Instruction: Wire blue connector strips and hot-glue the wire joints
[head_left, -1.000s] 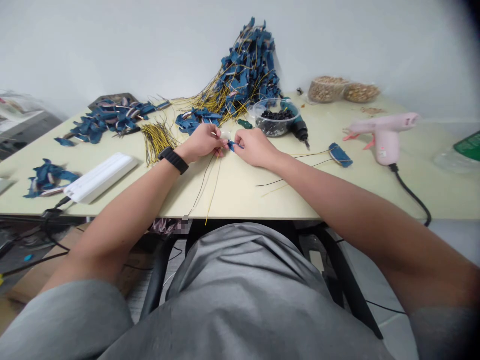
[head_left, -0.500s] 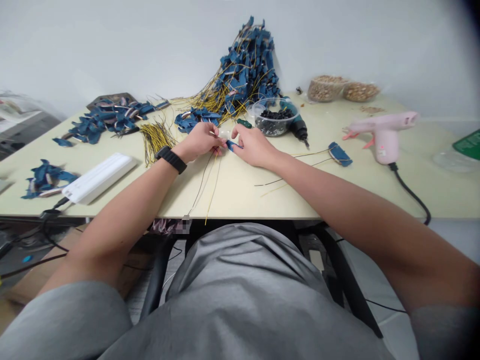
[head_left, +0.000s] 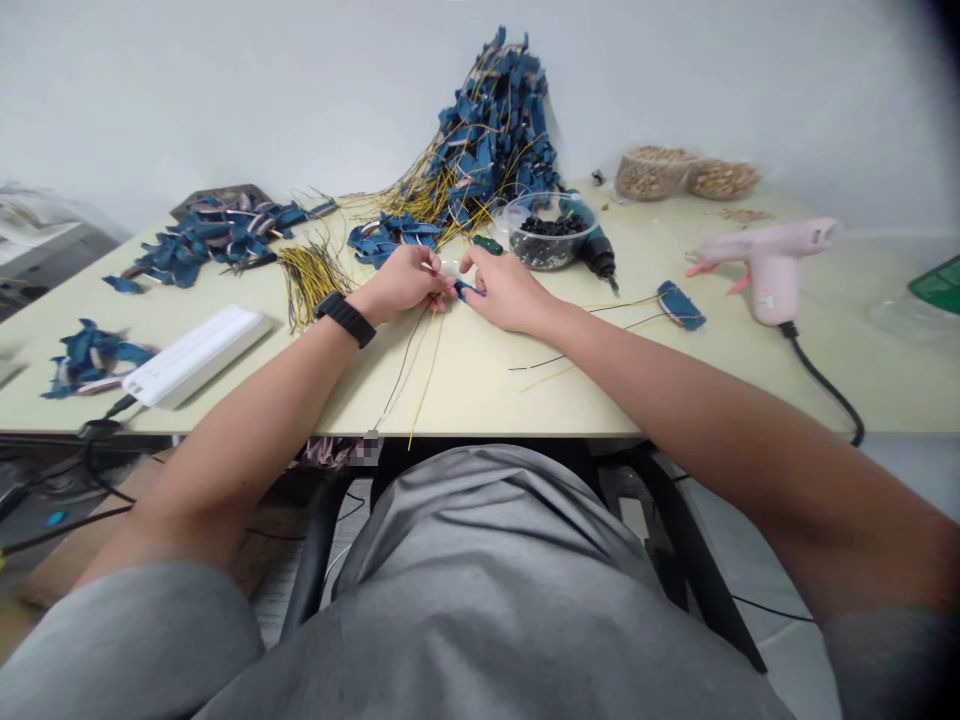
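Work in hand: one small blue piece (head_left: 463, 289), low between both hands at the middle of the bench (head_left: 480, 385), mostly hidden by fingers.

Left hand (head_left: 409, 277): thumb and fingertips pressed together, pinching the wires (head_left: 411, 430) at the edge of the blue piece; exact contact too small to tell. Wires black and yellow, trailing toward the near edge. Black watch (head_left: 346, 318) on the wrist.

Right hand (head_left: 501, 288): fingers curled, blue piece pinched beneath a raised forefinger.

Beyond the hands: tall heap (head_left: 495, 140) of blue pieces with yellow and black wires, against the wall; low blue pile (head_left: 390, 238) at its foot.

To the left: wire bundle (head_left: 306, 280), near the left wrist; long blue pile (head_left: 217, 235); small blue pile (head_left: 91, 358), just beside a white box (head_left: 199, 357).

To the right: clear bowl (head_left: 553, 258) of black bits; teal drill (head_left: 600, 257), just beside the bowl, tip toward the near edge; loose blue piece (head_left: 680, 305) with wires running leftward behind the forearm; pink glue gun (head_left: 772, 265), black cord attached; two bags (head_left: 652, 173) of pale bits at the back.
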